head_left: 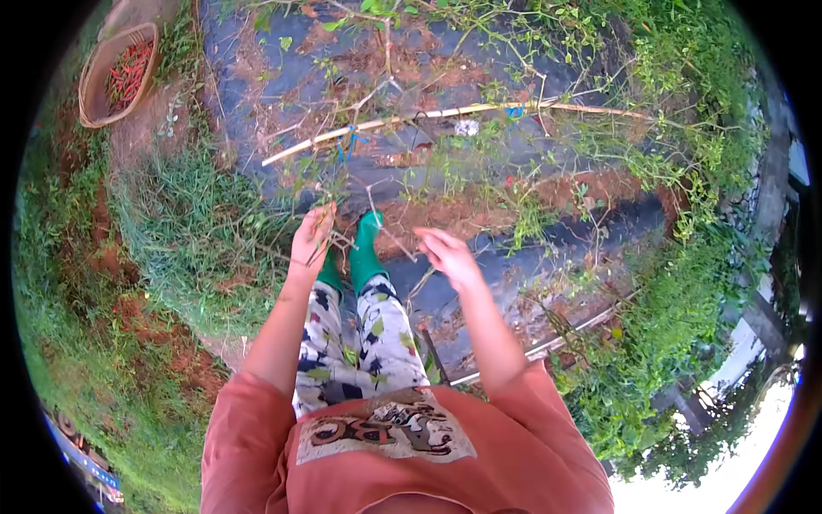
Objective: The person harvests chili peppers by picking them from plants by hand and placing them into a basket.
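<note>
My left hand (313, 233) is raised in front of my left leg, its fingers drawn together among thin, nearly bare plant stems. What they pinch, if anything, is too small to make out. To the right, my right hand (451, 259) reaches inward with the index finger and thumb apart, and nothing plain shows between them. A forked dry stem (385, 224) stands between the two hands. Below it is a green boot (366, 247) on the ground. Beyond the hands, a long bamboo pole (411, 118) lies across the plants, with blue ties (349, 141) on it.
A woven basket (96, 81) with red chili peppers (128, 75) sits at the upper left. Black plastic sheeting (248, 68) covers the bed, scattered with soil and dry leaves. Tall grass (193, 231) grows at left, leafy plants (668, 291) at right.
</note>
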`<action>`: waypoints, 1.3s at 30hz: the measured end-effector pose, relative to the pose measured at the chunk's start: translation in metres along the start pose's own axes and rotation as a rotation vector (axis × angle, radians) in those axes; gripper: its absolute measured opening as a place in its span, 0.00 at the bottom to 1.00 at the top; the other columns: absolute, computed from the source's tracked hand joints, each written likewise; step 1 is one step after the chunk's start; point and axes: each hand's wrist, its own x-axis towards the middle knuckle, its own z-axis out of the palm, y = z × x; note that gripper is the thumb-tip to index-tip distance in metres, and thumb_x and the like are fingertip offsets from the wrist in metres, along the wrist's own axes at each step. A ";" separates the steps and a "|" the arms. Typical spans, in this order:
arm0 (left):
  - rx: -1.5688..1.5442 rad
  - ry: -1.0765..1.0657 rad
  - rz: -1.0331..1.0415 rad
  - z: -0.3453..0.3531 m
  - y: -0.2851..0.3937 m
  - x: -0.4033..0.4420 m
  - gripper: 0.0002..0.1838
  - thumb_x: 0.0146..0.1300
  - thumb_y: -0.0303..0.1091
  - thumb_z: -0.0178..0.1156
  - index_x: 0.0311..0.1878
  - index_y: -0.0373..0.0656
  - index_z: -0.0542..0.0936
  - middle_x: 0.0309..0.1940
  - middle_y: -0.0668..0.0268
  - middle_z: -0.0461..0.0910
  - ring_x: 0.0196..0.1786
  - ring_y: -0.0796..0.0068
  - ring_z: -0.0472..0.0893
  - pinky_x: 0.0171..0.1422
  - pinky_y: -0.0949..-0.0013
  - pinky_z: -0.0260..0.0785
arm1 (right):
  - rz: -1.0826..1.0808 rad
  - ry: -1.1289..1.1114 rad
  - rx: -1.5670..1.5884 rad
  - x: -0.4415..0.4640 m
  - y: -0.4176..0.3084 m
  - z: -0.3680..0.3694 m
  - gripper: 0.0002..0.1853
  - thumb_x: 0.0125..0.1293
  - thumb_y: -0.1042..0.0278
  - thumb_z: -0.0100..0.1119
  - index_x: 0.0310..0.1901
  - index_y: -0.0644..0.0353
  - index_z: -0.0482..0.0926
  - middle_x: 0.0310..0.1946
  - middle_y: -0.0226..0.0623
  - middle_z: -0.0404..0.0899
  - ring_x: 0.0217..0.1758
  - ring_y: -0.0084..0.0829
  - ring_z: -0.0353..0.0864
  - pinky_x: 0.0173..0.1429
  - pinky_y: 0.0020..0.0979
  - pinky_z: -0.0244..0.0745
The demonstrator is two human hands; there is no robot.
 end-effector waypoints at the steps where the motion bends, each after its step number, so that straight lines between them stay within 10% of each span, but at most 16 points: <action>1: 0.270 0.002 0.057 0.009 0.008 -0.006 0.17 0.61 0.36 0.53 0.51 0.38 0.70 0.52 0.60 0.72 0.53 0.70 0.72 0.59 0.70 0.61 | 0.028 0.056 0.092 0.030 0.006 0.007 0.15 0.64 0.64 0.51 0.50 0.59 0.73 0.27 0.26 0.72 0.19 0.12 0.62 0.18 0.14 0.51; 6: 0.395 0.035 -0.225 0.035 0.042 -0.016 0.21 0.63 0.38 0.51 0.55 0.34 0.69 0.44 0.58 0.77 0.51 0.68 0.75 0.60 0.68 0.61 | -0.039 0.344 0.887 0.148 0.017 0.029 0.20 0.62 0.60 0.54 0.56 0.51 0.69 0.26 0.24 0.71 0.19 0.15 0.63 0.18 0.17 0.54; 13: 0.425 0.205 -0.155 0.027 0.038 -0.005 0.11 0.59 0.36 0.58 0.37 0.37 0.77 0.40 0.58 0.78 0.36 0.76 0.77 0.40 0.75 0.69 | -0.554 0.315 0.852 0.171 -0.005 0.040 0.28 0.60 0.68 0.55 0.62 0.49 0.60 0.35 0.23 0.72 0.34 0.16 0.72 0.22 0.14 0.62; 18: 0.529 0.326 -0.193 0.048 0.040 -0.008 0.07 0.59 0.32 0.58 0.36 0.38 0.80 0.16 0.79 0.69 0.16 0.92 0.59 0.19 0.84 0.49 | -0.449 0.415 0.804 0.156 -0.019 0.040 0.20 0.61 0.69 0.54 0.56 0.50 0.68 0.37 0.26 0.75 0.32 0.14 0.72 0.19 0.12 0.58; 27: 0.821 0.268 -0.183 0.063 0.052 -0.014 0.09 0.60 0.32 0.55 0.38 0.40 0.81 0.14 0.82 0.66 0.15 0.93 0.56 0.18 0.84 0.46 | -0.616 0.557 0.563 0.146 -0.004 0.039 0.06 0.61 0.71 0.56 0.40 0.59 0.75 0.35 0.31 0.77 0.38 0.20 0.73 0.43 0.19 0.65; 33: 0.758 0.329 -0.281 0.068 0.054 -0.024 0.10 0.62 0.34 0.53 0.39 0.42 0.81 0.12 0.82 0.62 0.12 0.91 0.55 0.15 0.81 0.43 | -0.449 0.600 0.699 0.146 0.034 0.037 0.04 0.62 0.70 0.52 0.35 0.60 0.74 0.26 0.28 0.73 0.31 0.22 0.71 0.38 0.25 0.64; 34: 0.756 0.312 -0.307 0.071 0.055 -0.028 0.12 0.62 0.39 0.53 0.38 0.41 0.78 0.10 0.79 0.61 0.10 0.88 0.54 0.13 0.79 0.43 | -0.701 0.849 0.297 0.170 0.066 0.035 0.09 0.61 0.68 0.52 0.42 0.58 0.72 0.25 0.27 0.71 0.26 0.21 0.69 0.31 0.22 0.63; 37: 0.722 0.424 -0.486 0.070 0.058 -0.038 0.14 0.62 0.44 0.53 0.36 0.42 0.75 0.08 0.75 0.60 0.08 0.84 0.55 0.11 0.77 0.43 | -0.353 0.729 0.622 0.138 0.048 0.038 0.18 0.58 0.72 0.51 0.52 0.56 0.69 0.25 0.26 0.70 0.17 0.18 0.63 0.16 0.21 0.55; 39: 0.711 0.314 -0.416 0.046 0.061 -0.052 0.16 0.61 0.47 0.54 0.35 0.42 0.73 0.08 0.72 0.62 0.08 0.82 0.57 0.11 0.76 0.45 | -0.420 0.503 0.806 0.123 0.041 0.035 0.05 0.60 0.67 0.48 0.29 0.56 0.72 0.19 0.29 0.67 0.20 0.21 0.67 0.22 0.26 0.62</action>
